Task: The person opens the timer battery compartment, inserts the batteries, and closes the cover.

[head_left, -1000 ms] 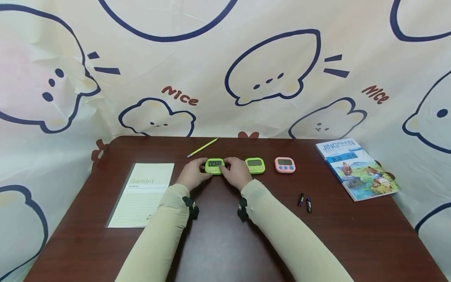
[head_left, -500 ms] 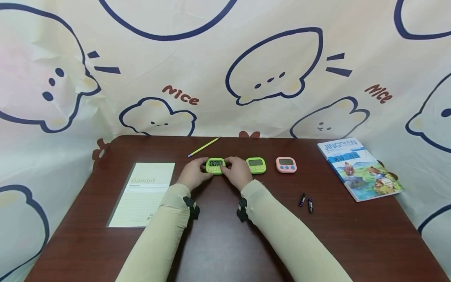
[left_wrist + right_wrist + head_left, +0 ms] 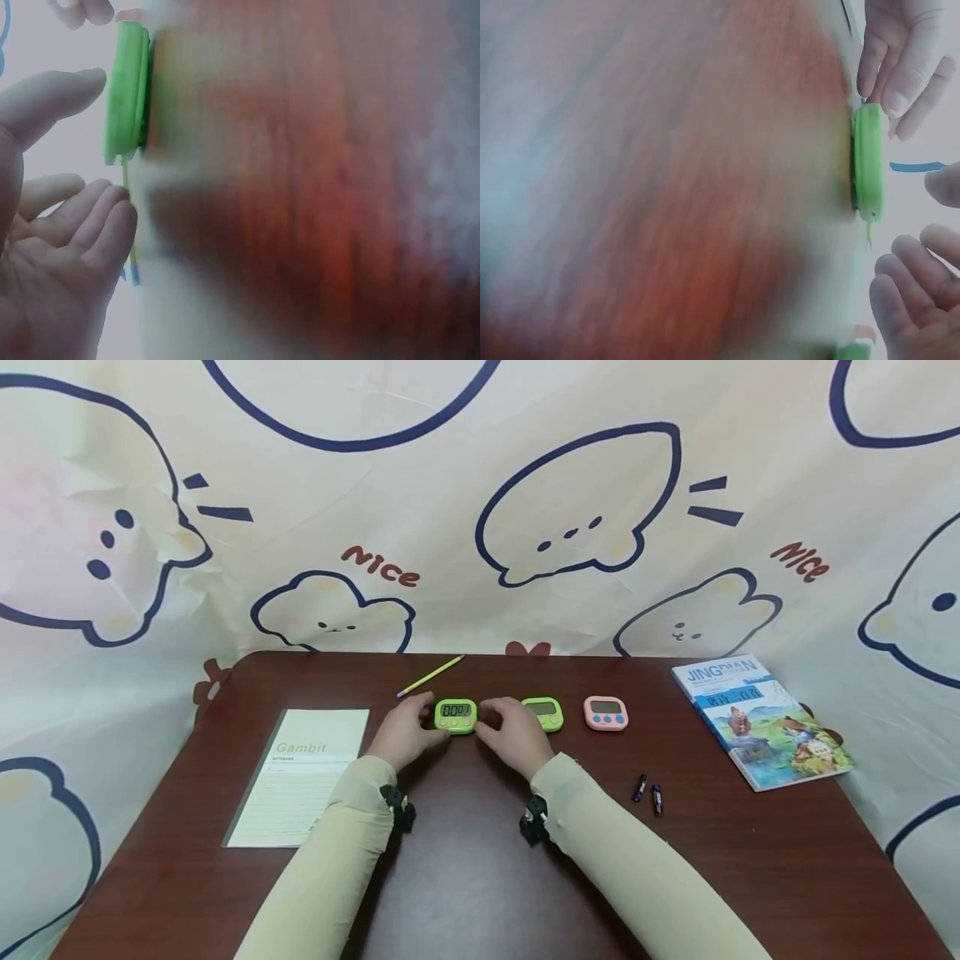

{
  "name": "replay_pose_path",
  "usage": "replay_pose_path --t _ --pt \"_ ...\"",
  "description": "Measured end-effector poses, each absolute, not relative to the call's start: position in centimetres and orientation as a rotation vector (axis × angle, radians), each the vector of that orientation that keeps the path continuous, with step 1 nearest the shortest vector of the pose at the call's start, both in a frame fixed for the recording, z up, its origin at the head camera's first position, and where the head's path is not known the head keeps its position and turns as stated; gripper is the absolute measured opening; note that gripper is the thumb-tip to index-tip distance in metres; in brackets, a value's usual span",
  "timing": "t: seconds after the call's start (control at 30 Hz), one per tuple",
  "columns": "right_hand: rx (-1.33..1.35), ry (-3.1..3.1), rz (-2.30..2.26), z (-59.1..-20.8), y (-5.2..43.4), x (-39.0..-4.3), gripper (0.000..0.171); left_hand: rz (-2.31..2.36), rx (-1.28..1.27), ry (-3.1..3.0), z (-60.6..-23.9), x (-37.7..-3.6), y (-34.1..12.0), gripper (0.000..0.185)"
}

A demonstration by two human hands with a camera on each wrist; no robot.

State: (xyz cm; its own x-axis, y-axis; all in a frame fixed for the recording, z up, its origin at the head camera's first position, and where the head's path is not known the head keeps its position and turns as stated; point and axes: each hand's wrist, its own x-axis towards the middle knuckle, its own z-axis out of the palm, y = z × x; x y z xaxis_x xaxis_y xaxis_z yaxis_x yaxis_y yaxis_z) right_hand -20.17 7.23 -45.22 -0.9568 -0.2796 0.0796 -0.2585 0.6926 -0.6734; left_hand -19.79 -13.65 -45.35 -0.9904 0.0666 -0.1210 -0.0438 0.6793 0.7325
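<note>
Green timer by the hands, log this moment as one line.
left hand: touches lit green timer | right hand: open beside it | other green timer, pink timer: untouched

A small green timer (image 3: 456,716) with rounded corners lies flat on the desk (image 3: 465,877), face up, between the left hand (image 3: 407,737) and the right hand (image 3: 516,736). Its dark display shows digits above a row of yellowish buttons. The left hand's fingertips touch its left edge; the right hand sits just beside it.
</note>
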Motion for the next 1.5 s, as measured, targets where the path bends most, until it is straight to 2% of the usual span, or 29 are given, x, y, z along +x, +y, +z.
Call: replay_pose_path --t 0.23,0.6,0.97,1.23,1.5 --pt "-0.502 2.896 -1.134 -44.7 8.8 -19.7 0.044 1.295 0.043 2.823 -44.9 -19.3 -12.4 0.080" --pt "-0.445 2.952 -1.126 -44.8 12.1 -20.3 0.054 1.459 0.192 2.815 -44.6 -19.0 -6.8 0.075" --pt "-0.315 2.954 -1.101 -45.6 15.1 -21.3 0.068 1.693 0.116 2.614 -45.9 -20.0 -2.0 0.070" --pt "-0.218 2.871 -1.022 -45.5 15.7 -21.8 0.077 1.538 0.038 2.626 -46.5 -20.9 -0.2 0.071" --pt "-0.258 2.857 -0.939 -45.7 15.9 -22.2 0.072 1.383 0.091 2.684 -46.7 -21.8 0.1 0.067"
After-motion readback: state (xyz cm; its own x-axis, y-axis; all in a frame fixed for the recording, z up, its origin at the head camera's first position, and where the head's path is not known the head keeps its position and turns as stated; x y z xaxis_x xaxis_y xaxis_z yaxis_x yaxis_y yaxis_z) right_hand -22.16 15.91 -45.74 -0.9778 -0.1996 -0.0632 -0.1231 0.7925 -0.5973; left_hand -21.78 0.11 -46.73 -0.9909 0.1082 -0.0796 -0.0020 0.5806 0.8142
